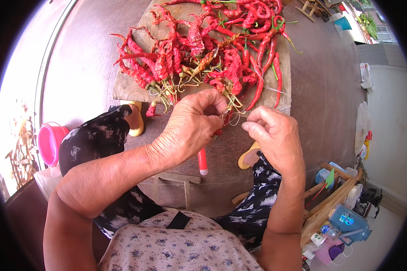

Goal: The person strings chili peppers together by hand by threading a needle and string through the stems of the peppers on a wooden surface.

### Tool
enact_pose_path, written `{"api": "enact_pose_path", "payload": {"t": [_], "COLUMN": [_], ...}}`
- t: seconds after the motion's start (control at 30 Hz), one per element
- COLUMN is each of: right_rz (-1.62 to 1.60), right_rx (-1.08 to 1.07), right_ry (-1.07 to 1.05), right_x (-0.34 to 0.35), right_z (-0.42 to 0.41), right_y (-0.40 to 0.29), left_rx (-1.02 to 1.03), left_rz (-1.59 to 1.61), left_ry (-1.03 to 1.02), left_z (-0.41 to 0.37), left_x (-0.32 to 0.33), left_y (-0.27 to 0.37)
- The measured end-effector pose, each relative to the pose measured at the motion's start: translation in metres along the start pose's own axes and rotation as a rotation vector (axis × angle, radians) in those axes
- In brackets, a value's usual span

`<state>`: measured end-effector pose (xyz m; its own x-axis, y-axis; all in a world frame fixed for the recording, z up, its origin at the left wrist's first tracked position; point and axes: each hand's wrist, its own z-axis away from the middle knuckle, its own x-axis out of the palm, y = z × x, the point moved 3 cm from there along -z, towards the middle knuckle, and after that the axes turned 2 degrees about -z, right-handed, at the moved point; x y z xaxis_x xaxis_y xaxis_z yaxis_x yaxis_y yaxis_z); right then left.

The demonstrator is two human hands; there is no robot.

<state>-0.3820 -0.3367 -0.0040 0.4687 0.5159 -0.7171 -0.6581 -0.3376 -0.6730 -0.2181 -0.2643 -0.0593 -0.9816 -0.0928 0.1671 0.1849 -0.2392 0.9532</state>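
Red chili peppers [196, 37], some wrinkled and dry, others smooth and fresh, lie heaped on a wooden board [129, 84]. At the board's near edge, my left hand [196, 122] pinches a thin pale string [235, 119] between thumb and forefinger, beside a bunch of dried pepper stems [231, 96]. The string forms a small loop between my hands and trails to the right over the board. My right hand [274, 135] has its thumb and forefinger curled near the string's line; whether it grips the string is unclear. A red tube-like object with a white tip [202, 162] shows below my left hand.
My feet in yellow slippers [137, 120] rest on the brown floor on either side. A pink bucket [51, 144] stands at the left. On the right are a wooden frame [329, 203], a blue plastic jug [349, 223] and several small containers. A wooden stool lies at the top right [308, 9].
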Motion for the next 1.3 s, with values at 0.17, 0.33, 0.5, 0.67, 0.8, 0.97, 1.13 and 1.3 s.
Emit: {"api": "enact_pose_path", "payload": {"t": [0.17, 0.33, 0.5, 0.67, 0.8, 0.97, 1.13, 1.3], "right_rz": [-0.423, -0.374, -0.236, -0.411, -0.452, -0.488, -0.612, -0.796], "right_rx": [0.190, 0.143, -0.060, 0.048, 0.039, 0.001, 0.046, 0.085], "right_ry": [-0.058, -0.114, -0.640, -0.014, 0.022, 0.087, 0.089, 0.060], "right_x": [0.011, 0.006, -0.002, -0.010, 0.004, 0.015, 0.012, 0.010], "right_z": [-0.006, -0.004, 0.007, -0.004, -0.010, -0.013, -0.014, -0.016], "right_y": [-0.001, 0.005, 0.003, 0.005, -0.001, 0.000, -0.004, -0.002], "left_rx": [-0.102, -0.215, -0.222, -0.201, -0.174, -0.158, -0.134, -0.215], "left_rz": [0.052, 0.147, 0.135, 0.140, 0.029, 0.030, 0.125, 0.095], "left_ry": [-0.015, -0.033, 0.007, -0.037, 0.013, 0.034, 0.059, 0.111], "left_z": [0.000, 0.000, 0.000, -0.002, -0.001, -0.002, -0.002, 0.001], "left_x": [-0.001, -0.002, -0.004, -0.002, 0.000, 0.000, -0.002, 0.000], "left_y": [0.004, 0.010, 0.010, 0.010, 0.016, 0.020, 0.009, 0.022]}}
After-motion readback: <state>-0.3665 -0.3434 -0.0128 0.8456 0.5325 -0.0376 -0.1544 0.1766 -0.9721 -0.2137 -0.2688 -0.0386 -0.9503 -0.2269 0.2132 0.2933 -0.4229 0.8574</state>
